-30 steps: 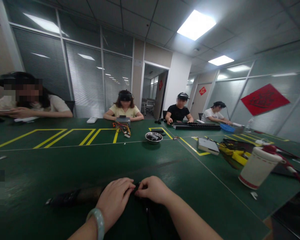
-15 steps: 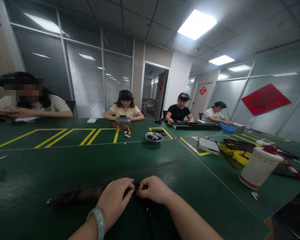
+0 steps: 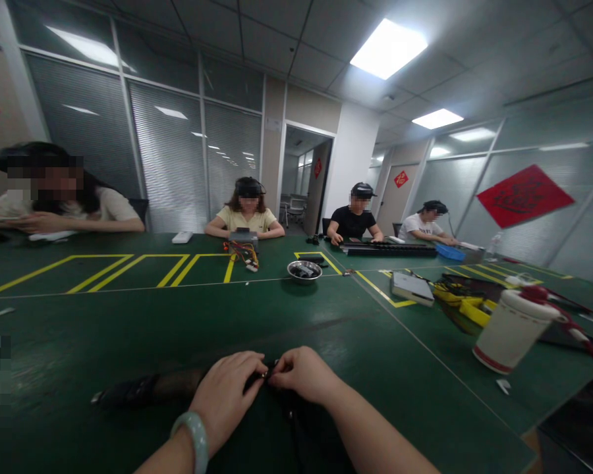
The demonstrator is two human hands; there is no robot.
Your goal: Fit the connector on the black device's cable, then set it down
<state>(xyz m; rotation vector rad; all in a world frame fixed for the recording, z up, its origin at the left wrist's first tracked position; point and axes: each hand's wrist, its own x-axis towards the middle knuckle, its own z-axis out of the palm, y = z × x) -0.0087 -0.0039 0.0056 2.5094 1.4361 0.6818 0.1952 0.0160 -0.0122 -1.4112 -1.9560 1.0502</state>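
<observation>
A long black object (image 3: 145, 390) with a small pale tip lies across the green table in front of me. Its middle section looks brownish and partly see-through, and its exact kind is unclear. My left hand (image 3: 231, 380), with a pale green bangle at the wrist, rests over its right end, thumb and fingers pinched together. Close beside it, my right hand (image 3: 301, 376) pinches a dark part of the same black mass. A small shiny spot shows between the fingertips. Black material (image 3: 296, 421) with another bright dot hangs or lies below my hands, too dark to make out.
A steel bowl (image 3: 305, 270) of dark small parts stands ahead. A grey box with coloured cables (image 3: 244, 243), a silver metal box (image 3: 412, 288), yellow trays (image 3: 474, 309) and a white cup with a red lid (image 3: 516, 332) sit around the table. Several people work at its far side.
My hands stay nearly in place, with fingertips shifting slightly. A small shiny spot now shows more clearly between them.
</observation>
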